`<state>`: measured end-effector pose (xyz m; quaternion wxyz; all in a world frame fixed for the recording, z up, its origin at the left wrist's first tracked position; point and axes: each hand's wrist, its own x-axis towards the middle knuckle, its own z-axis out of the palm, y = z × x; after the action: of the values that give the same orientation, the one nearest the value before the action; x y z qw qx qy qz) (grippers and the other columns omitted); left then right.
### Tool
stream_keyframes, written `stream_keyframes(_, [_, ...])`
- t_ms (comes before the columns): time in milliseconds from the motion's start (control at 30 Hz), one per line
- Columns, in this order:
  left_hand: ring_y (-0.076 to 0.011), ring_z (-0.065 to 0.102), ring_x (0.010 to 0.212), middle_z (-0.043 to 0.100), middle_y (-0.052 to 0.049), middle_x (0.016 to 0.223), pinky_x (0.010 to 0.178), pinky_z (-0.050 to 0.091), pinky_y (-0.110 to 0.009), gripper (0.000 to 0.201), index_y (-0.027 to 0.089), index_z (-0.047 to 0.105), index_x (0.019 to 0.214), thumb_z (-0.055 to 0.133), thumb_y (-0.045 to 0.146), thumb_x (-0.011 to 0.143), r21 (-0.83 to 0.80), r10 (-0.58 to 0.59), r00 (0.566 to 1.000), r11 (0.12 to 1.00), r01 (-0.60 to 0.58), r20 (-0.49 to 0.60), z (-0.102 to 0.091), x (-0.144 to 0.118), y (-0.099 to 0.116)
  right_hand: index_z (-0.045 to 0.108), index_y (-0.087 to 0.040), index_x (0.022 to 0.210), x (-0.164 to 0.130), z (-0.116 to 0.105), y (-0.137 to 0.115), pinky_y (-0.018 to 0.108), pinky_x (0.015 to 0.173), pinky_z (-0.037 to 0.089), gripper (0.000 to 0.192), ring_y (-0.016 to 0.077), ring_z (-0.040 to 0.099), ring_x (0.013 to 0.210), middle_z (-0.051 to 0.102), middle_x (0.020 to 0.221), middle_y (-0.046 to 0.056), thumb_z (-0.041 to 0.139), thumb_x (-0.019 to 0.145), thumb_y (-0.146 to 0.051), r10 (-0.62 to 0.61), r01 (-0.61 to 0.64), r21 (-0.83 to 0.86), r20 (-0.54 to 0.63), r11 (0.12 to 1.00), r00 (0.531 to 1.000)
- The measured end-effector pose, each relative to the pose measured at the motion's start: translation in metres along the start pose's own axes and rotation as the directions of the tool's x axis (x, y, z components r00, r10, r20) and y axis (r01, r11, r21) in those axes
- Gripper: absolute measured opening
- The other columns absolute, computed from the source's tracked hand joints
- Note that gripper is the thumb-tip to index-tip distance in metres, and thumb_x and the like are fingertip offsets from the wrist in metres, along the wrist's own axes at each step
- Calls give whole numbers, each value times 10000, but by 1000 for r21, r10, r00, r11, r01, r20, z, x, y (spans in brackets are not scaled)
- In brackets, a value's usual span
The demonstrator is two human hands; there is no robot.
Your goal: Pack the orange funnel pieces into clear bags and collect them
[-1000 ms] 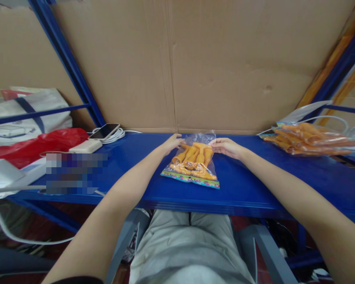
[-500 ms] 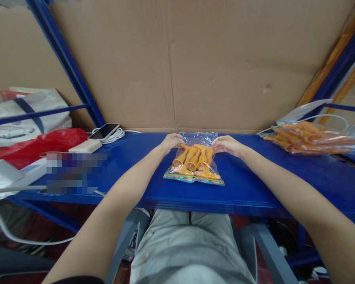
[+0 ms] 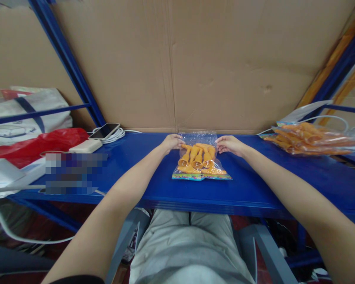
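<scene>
A clear plastic bag of orange horn-shaped pieces with flared open ends lies on the blue tabletop in front of me. Its header strip, printed in blue and green, faces my body. At the bag's far left edge, my left hand has its fingers closed on the plastic. On the opposite side, my right hand pinches the far right edge with its fingertips. The bag's transparent far end stretches between both hands, close to the cardboard wall.
More bagged orange pieces are heaped at the right. Left of me sit a phone on a coiled white cable, a white block, a red plastic bag and a cloth bag. Cardboard stands behind the blue table.
The near end of the bag has swung to the right and slightly away from me, so it lies straighter. Both hands stay at its far edges, the right one shifted slightly right.
</scene>
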<state>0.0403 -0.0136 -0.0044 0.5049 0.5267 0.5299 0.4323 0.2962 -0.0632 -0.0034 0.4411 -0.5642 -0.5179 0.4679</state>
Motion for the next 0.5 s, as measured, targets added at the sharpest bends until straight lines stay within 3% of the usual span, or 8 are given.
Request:
stream_keyframes(267, [-157,755,738,764,-61,760,975,560,-364,250,121,602,956,673,-46,785,-56,-74,976,995,87,203,-8,9,-5,572,-148,746,-4,6,-3,189,457,456,187,75,544,484,598,591,6,595,917,-75,40,-41,29,39,999,998])
stream_keyframes(500, [-192,764,861,783,-93,853,1009,546,-398,232,113,661,914,699,-51,755,-79,-20,970,996,40,244,-10,12,-9,560,-151,696,5,4,9,182,398,265,272,33,368,449,523,569,-36,813,776,-207,-34,23,84,128,996,991])
